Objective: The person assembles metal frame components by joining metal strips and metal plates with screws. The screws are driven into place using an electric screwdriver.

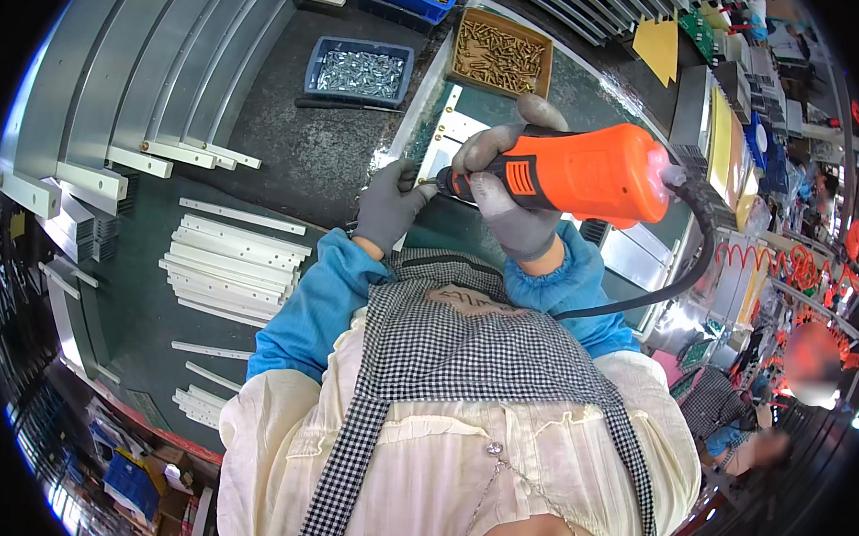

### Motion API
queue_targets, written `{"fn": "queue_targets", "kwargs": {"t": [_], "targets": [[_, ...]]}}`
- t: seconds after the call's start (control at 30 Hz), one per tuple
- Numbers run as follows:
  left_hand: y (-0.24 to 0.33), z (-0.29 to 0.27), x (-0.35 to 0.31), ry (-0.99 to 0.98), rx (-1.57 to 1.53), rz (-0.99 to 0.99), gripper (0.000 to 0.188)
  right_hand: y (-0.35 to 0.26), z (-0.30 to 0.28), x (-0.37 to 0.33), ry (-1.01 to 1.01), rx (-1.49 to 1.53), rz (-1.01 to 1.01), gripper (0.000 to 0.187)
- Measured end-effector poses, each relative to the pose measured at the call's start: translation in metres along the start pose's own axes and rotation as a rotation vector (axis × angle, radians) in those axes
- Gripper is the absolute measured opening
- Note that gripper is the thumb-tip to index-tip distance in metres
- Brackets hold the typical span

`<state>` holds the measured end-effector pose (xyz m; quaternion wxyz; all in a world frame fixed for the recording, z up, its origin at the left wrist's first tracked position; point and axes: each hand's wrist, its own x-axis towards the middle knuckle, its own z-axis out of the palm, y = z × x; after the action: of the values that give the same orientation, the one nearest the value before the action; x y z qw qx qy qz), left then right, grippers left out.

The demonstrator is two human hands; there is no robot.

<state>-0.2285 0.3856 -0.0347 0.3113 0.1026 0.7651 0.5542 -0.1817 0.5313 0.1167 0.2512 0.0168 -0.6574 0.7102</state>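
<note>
My right hand (515, 216), in a grey glove, is wrapped round an orange corded electric screwdriver (588, 173), which lies nearly level with its black nose toward the left. At that nose, my gloved left hand (390, 208) has thumb and fingers closed together; whatever is between them is too small to make out. Just beyond both hands lies a white metal piece (459, 125) with holes and a few brass-coloured screws. The screwdriver's bit and the point it meets are hidden by my fingers.
A cardboard box (547, 64) of brass-coloured screws and a blue bin (313, 70) of silver fasteners stand beyond my hands. White strips (228, 262) are stacked at left, near upright metal panels (92, 120). The black cable (708, 246) loops at right. Another person (718, 399) is at lower right.
</note>
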Motion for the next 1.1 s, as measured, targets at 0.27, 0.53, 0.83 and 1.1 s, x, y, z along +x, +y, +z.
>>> {"fn": "queue_targets", "kwargs": {"t": [0.27, 0.53, 0.83, 1.1], "targets": [[-0.001, 0.001, 0.003, -0.013, -0.051, -0.019, 0.056, -0.004, 0.002, 0.000, 0.120, -0.071, -0.005, 0.073], [-0.049, 0.007, 0.025, -0.036, 0.068, 0.184, 0.055, 0.020, 0.010, -0.012, -0.097, 0.110, 0.141, 0.056], [0.032, -0.005, 0.040, -0.342, 0.368, 0.390, 0.039, 0.029, 0.004, 0.005, -0.033, -0.250, -0.241, 0.066], [-0.081, -0.006, 0.044, -0.187, 0.301, 0.369, 0.050, -0.050, -0.016, -0.001, -0.102, -0.208, 0.044, 0.074]]}}
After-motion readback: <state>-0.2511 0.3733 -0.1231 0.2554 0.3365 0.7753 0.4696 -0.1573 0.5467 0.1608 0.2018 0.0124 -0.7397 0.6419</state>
